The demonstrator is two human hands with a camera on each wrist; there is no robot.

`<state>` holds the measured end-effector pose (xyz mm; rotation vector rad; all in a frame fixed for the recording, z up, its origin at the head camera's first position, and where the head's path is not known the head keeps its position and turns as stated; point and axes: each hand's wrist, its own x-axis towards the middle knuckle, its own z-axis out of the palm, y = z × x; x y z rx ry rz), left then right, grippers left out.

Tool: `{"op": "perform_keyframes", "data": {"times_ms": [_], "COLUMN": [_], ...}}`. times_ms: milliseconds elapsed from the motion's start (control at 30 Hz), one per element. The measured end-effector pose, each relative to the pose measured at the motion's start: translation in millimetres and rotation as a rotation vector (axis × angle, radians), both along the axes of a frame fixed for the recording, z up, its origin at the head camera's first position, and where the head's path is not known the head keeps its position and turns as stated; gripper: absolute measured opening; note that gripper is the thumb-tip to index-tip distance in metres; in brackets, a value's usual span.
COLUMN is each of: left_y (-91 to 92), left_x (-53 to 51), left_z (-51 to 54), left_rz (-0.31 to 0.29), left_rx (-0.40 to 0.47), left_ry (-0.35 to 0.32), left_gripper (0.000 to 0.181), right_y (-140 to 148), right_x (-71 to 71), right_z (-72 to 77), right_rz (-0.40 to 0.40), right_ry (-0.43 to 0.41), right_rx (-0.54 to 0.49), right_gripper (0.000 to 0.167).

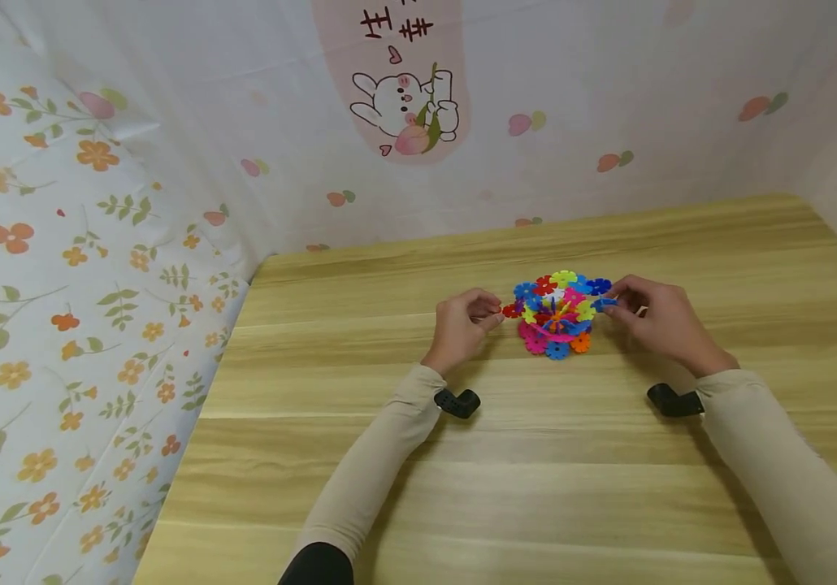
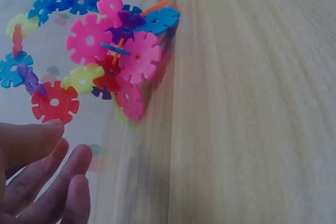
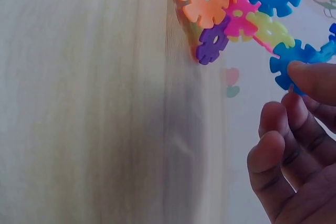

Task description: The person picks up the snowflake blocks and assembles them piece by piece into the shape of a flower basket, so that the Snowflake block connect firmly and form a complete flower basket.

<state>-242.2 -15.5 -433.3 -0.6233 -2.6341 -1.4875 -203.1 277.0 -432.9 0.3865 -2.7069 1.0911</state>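
A many-coloured structure of interlocking notched plastic flower discs stands on the wooden table between both hands. My left hand pinches a red disc at its left side, thumb on the near face; the fingertips behind are partly hidden. From the right, my right hand pinches a blue disc between thumb and index finger, its other fingers loosely curled below. Pink, blue and orange discs form the lower part. Above them, a ring of linked discs arches round the back, as the left wrist view shows.
The wooden table reaches back to a white printed cloth with a rabbit drawing. A flower-patterned cloth hangs along the left edge. Each wrist wears a small black device, the left one and the right one.
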Motion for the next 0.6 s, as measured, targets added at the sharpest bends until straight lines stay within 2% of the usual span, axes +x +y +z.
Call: {"op": "perform_keyframes", "data": {"times_ms": [167, 400, 600], "left_y": [1.1, -1.9, -11.6], "left_x": [-2.2, -1.8, -4.4], "left_z": [-1.5, 0.0, 3.7], "left_rz": [-0.022, 0.008, 0.02], "left_rx": [-0.031, -0.025, -0.004], "left_ry": [-0.021, -0.01, -0.01], "left_gripper": [0.01, 0.009, 0.012], "right_y": [1, -5, -14], "right_x": [-1.0, -5.3, -10.2], "right_z": [0.6, 3.2, 8.9], "right_rz": [-0.003, -0.014, -0.021], "right_ry": [-0.035, -0.048, -0.043], "right_rx": [-0.043, -0.06, -0.096], "right_gripper": [0.004, 0.004, 0.003]}}
